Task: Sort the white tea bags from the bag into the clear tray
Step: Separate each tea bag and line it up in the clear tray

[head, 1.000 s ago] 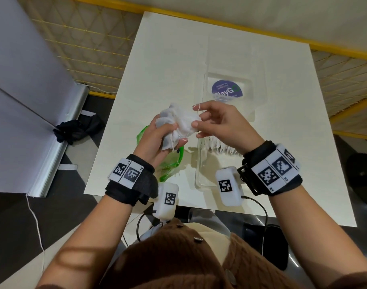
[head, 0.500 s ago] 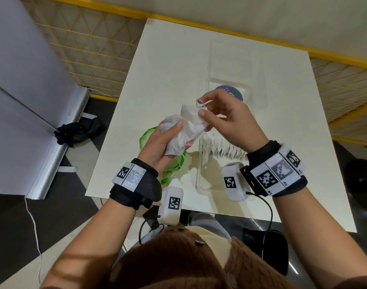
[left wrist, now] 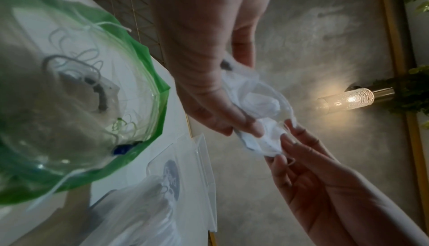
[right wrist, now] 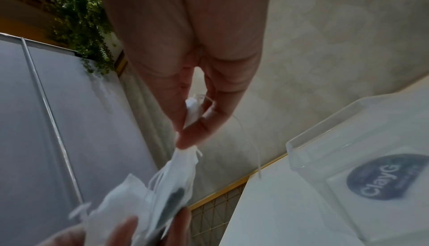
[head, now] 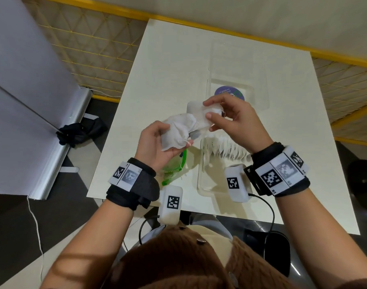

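Observation:
My left hand (head: 157,140) grips a crumpled bunch of white tea bags (head: 178,132) above the table, over the green-rimmed plastic bag (head: 174,165). My right hand (head: 226,115) pinches one tea bag (head: 199,113) at the right end of the bunch, between thumb and fingers. In the left wrist view the bunch of tea bags (left wrist: 260,106) hangs between both hands, with the green bag (left wrist: 81,103) below holding loose strings. The clear tray (head: 203,180) lies to the right of the bag, with a row of tea bags (head: 226,147) standing in it. In the right wrist view my right hand (right wrist: 195,119) pinches a tea bag (right wrist: 192,110).
The tray's far end carries a round purple label (head: 229,93). The white table (head: 178,59) stretches beyond the tray to a yellow rail. A grey partition (head: 22,101) and a black cloth (head: 80,130) are on the floor to the left.
Both hands have risen and moved away from me with the bunch. My right hand has drawn one tea bag out to the right, away from the bunch held by my left hand.

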A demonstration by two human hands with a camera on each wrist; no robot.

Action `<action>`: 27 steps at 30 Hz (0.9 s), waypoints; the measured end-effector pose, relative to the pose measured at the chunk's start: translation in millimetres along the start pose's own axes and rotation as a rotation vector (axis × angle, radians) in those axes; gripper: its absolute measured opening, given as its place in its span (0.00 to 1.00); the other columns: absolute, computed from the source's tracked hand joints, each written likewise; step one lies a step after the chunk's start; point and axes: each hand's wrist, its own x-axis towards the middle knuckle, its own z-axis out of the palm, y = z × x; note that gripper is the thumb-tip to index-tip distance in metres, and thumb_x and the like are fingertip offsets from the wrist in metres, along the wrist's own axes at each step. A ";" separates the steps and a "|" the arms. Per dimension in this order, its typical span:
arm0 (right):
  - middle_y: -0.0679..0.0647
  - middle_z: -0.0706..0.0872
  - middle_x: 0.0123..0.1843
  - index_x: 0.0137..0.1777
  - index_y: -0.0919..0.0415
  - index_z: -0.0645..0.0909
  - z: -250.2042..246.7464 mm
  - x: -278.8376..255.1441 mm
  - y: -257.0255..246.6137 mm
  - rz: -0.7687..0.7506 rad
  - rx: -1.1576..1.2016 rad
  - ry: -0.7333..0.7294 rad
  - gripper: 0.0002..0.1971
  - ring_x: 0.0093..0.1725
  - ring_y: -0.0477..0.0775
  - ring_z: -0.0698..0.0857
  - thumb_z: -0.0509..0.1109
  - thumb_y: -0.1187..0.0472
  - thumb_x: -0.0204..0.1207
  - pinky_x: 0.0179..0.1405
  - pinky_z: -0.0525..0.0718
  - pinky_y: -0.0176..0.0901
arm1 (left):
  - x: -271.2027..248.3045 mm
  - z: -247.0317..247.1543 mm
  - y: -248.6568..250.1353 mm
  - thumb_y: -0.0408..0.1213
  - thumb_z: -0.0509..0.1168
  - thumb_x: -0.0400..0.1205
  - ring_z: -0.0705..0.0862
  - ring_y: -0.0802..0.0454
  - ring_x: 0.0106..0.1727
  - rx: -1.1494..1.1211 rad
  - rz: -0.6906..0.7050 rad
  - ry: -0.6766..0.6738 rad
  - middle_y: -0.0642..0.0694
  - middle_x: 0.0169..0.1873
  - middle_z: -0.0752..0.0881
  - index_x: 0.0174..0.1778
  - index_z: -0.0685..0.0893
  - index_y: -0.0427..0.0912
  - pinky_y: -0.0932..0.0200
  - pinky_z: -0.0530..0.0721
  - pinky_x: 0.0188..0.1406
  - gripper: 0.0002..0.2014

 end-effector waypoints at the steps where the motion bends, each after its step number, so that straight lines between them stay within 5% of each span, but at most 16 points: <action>1: 0.47 0.80 0.48 0.52 0.55 0.79 -0.9 -0.3 0.3 0.000 0.003 0.019 0.11 0.38 0.46 0.78 0.68 0.71 0.76 0.38 0.89 0.46 | 1.8 -1.4 -0.4 0.26 0.53 0.79 0.87 0.34 0.49 0.037 0.017 0.033 0.29 0.60 0.80 0.61 0.75 0.30 0.50 0.89 0.38 0.15; 4: 0.44 0.78 0.48 0.48 0.49 0.76 -3.7 -1.5 1.9 0.015 -0.009 0.069 0.13 0.35 0.42 0.81 0.66 0.71 0.77 0.41 0.89 0.60 | 5.9 -3.0 -2.9 0.22 0.56 0.81 0.85 0.42 0.53 0.162 0.096 0.131 0.32 0.59 0.79 0.57 0.76 0.32 0.54 0.89 0.35 0.10; 7: 0.47 0.80 0.42 0.41 0.53 0.81 -7.6 -2.2 3.2 0.088 -0.042 0.102 0.13 0.32 0.40 0.86 0.63 0.72 0.77 0.47 0.86 0.66 | 7.1 -3.2 -3.7 0.27 0.60 0.82 0.86 0.46 0.53 0.284 0.133 0.126 0.35 0.57 0.83 0.58 0.78 0.34 0.56 0.88 0.36 0.10; 10: 0.44 0.83 0.37 0.39 0.55 0.85 -8.3 -3.6 3.0 0.157 -0.033 0.064 0.11 0.32 0.41 0.87 0.66 0.71 0.77 0.51 0.87 0.62 | 8.5 1.9 -5.0 0.30 0.61 0.83 0.86 0.48 0.51 0.316 0.176 0.155 0.39 0.54 0.85 0.56 0.80 0.37 0.55 0.89 0.37 0.07; 12: 0.41 0.85 0.36 0.39 0.54 0.86 -2.7 -6.9 -1.1 0.190 -0.048 0.008 0.03 0.35 0.43 0.88 0.73 0.59 0.74 0.53 0.87 0.59 | 9.7 6.6 -7.7 0.30 0.61 0.83 0.88 0.51 0.46 0.321 0.215 0.165 0.42 0.49 0.87 0.53 0.81 0.39 0.57 0.89 0.38 0.06; 16: 0.49 0.86 0.49 0.46 0.56 0.87 9.1 -7.1 -3.9 0.194 -0.408 -0.003 0.22 0.51 0.45 0.83 0.79 0.41 0.60 0.51 0.79 0.34 | 10.7 13.0 -15.0 0.30 0.63 0.82 0.88 0.53 0.39 0.378 0.252 0.165 0.41 0.45 0.88 0.56 0.81 0.37 0.62 0.86 0.35 0.08; 20: 0.52 0.86 0.48 0.50 0.61 0.87 8.5 -3.4 -5.9 0.174 -0.470 -0.019 0.22 0.49 0.47 0.81 0.80 0.45 0.63 0.45 0.75 0.34 | 9.0 13.4 -16.9 0.28 0.66 0.79 0.88 0.55 0.34 0.457 0.297 0.173 0.42 0.42 0.87 0.55 0.81 0.36 0.66 0.83 0.28 0.09; 23: 0.57 0.87 0.46 0.46 0.62 0.86 5.1 -1.3 -8.2 0.163 -0.451 -0.045 0.11 0.42 0.48 0.80 0.78 0.57 0.67 0.37 0.73 0.31 | 9.2 10.3 -15.9 0.26 0.68 0.78 0.89 0.50 0.39 0.510 0.312 0.161 0.41 0.45 0.88 0.54 0.81 0.38 0.60 0.88 0.37 0.10; 27: 0.51 0.84 0.30 0.42 0.66 0.87 -1.6 1.2 -11.2 0.170 -0.443 -0.020 0.07 0.26 0.39 0.77 0.76 0.62 0.69 0.28 0.71 0.25 | 8.6 4.5 -10.6 0.23 0.67 0.77 0.86 0.50 0.40 0.620 0.335 0.122 0.44 0.39 0.88 0.47 0.83 0.42 0.60 0.86 0.39 0.09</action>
